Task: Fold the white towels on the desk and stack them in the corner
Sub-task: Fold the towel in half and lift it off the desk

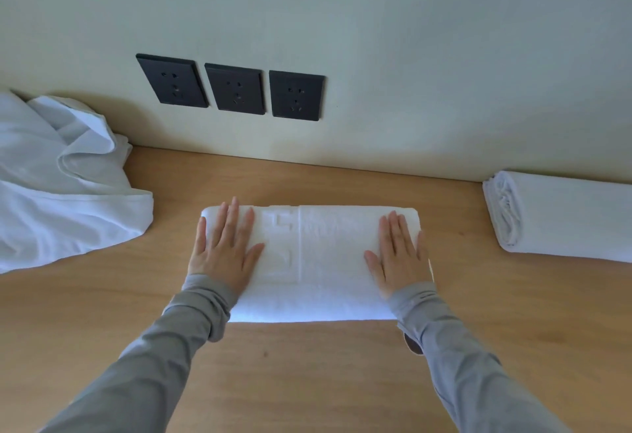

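Note:
A folded white towel point(318, 261) with an embossed pattern lies in the middle of the wooden desk point(307, 374). My left hand point(224, 249) presses flat on its left end, fingers straight. My right hand point(398, 255) lies flat on its right end, fingers straight too. At the left a heap of loose, unfolded white towels point(58, 186) sits against the wall. Another folded white towel point(561, 217) rests at the far right by the wall, partly cut off by the frame edge.
The wall point(376, 56) rises directly behind the desk and carries three black power sockets point(234, 89) above the desktop. Bare wood shows between the middle towel and each of the other towels, and in front of my arms.

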